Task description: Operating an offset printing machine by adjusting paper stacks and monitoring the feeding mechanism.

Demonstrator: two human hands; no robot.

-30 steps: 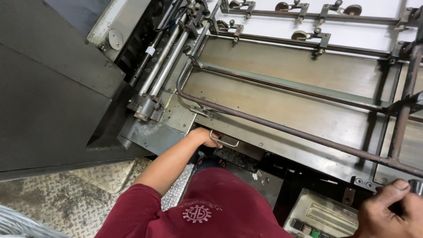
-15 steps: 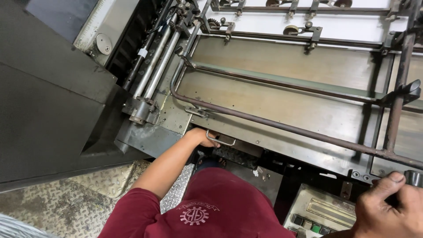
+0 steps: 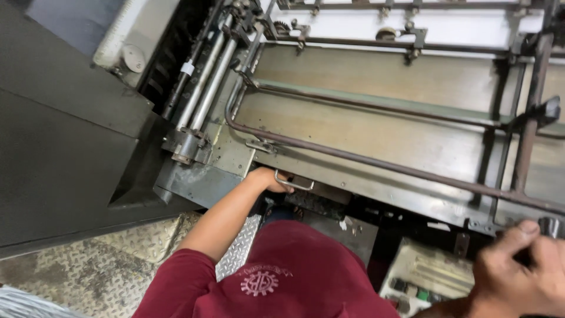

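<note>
My right hand (image 3: pixel 518 271) is at the bottom right, blurred, its fingers curled around a small metal knob (image 3: pixel 553 226) on the front edge of a large sheet-fed machine (image 3: pixel 388 135). My left hand is out of view. Below me a co-worker in a maroon shirt (image 3: pixel 282 277) bends toward the machine. That person's bare arm reaches forward and the hand (image 3: pixel 268 179) grips a small metal pull handle (image 3: pixel 294 185) on the machine's front rail.
A long brown guard bar (image 3: pixel 376 162) runs across the machine's feed table. Rollers (image 3: pixel 203 88) and a dark grey cover (image 3: pixel 59 147) stand at the left. Chequered steel floor plate (image 3: pixel 88 265) lies below, and a control box with buttons (image 3: pixel 424 277) sits at the lower right.
My view has drifted right and down along the machine. My right hand stays curled at the knob and has edged slightly left. The co-worker's hand stays on the pull handle.
</note>
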